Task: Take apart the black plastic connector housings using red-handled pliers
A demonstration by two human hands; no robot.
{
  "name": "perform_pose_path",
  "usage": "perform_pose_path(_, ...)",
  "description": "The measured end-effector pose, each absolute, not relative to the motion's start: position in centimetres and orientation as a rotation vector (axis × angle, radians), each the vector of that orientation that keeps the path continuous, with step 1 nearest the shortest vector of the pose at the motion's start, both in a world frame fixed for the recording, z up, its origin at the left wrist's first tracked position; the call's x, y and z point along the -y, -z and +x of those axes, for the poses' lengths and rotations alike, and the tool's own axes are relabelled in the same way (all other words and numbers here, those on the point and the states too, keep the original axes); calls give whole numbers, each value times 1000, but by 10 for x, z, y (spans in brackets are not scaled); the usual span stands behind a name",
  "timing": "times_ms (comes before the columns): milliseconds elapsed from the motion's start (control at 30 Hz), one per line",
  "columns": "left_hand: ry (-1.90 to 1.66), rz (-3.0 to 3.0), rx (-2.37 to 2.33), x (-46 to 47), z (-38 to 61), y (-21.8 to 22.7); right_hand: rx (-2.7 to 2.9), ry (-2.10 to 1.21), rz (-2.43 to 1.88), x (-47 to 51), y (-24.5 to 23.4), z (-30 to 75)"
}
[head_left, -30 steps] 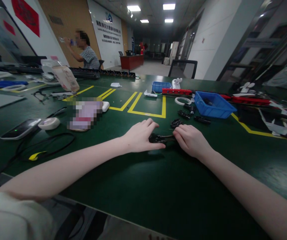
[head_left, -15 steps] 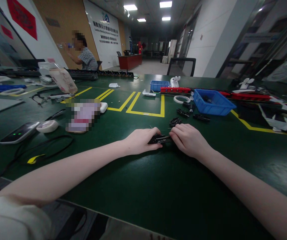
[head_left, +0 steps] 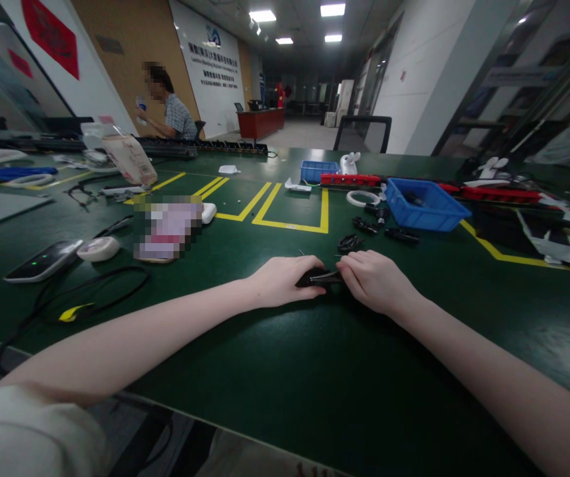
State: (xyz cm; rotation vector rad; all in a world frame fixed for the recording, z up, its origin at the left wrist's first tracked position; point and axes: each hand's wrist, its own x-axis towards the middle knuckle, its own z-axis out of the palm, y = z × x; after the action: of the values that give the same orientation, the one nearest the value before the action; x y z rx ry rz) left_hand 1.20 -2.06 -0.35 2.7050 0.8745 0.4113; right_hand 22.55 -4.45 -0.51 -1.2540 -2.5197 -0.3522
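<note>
our left hand pinches a black part, right hand grips its end, left of the blue bin

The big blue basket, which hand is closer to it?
Right: the right hand is in front of the big blue basket, a bit left; the left hand is farther left.

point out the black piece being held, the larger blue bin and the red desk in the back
black piece (head_left: 320, 279), head view: its exposed middle
larger blue bin (head_left: 424, 217), head view: its front wall
red desk (head_left: 265, 124), head view: its front side
</note>
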Motion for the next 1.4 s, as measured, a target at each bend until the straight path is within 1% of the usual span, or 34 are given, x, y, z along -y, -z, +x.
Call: perform_pose_path(1400, -428, 2739, -847, 21, 12, 3, 2525, 483, -1263, 44, 4, 225)
